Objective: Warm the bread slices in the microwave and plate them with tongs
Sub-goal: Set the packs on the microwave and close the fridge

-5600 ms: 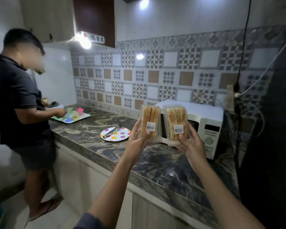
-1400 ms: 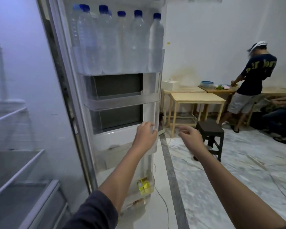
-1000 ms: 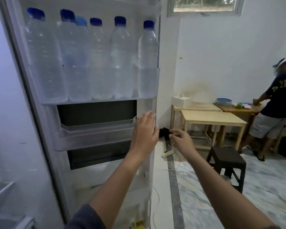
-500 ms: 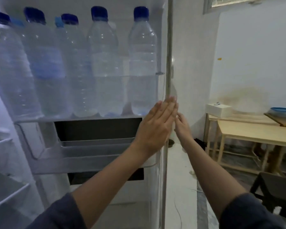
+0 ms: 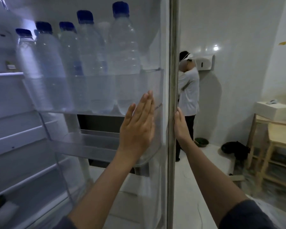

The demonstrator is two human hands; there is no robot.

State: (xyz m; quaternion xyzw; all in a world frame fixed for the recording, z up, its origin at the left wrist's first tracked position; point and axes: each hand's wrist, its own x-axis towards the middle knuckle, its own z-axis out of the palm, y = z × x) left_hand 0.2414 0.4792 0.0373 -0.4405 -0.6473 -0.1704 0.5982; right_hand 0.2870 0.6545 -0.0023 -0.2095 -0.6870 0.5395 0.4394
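I face the inside of an open fridge door (image 5: 171,80). My left hand (image 5: 138,128) lies flat, fingers together, against the inner side of the door just below its bottle shelf. My right hand (image 5: 179,125) rests on the door's outer edge, its fingers partly hidden behind the edge. Neither hand holds anything. No bread, microwave, plate or tongs are in view.
Several blue-capped water bottles (image 5: 122,63) stand in the door shelf. Fridge shelves (image 5: 15,134) run along the left. A person in a white shirt (image 5: 188,90) stands beyond the door by the wall. Wooden tables (image 5: 274,146) and a dark bundle (image 5: 234,148) are at the right.
The door has swung further across my view. My left hand stays flat on its inner side; my right hand has settled on the door's edge. A person in white now shows behind it.
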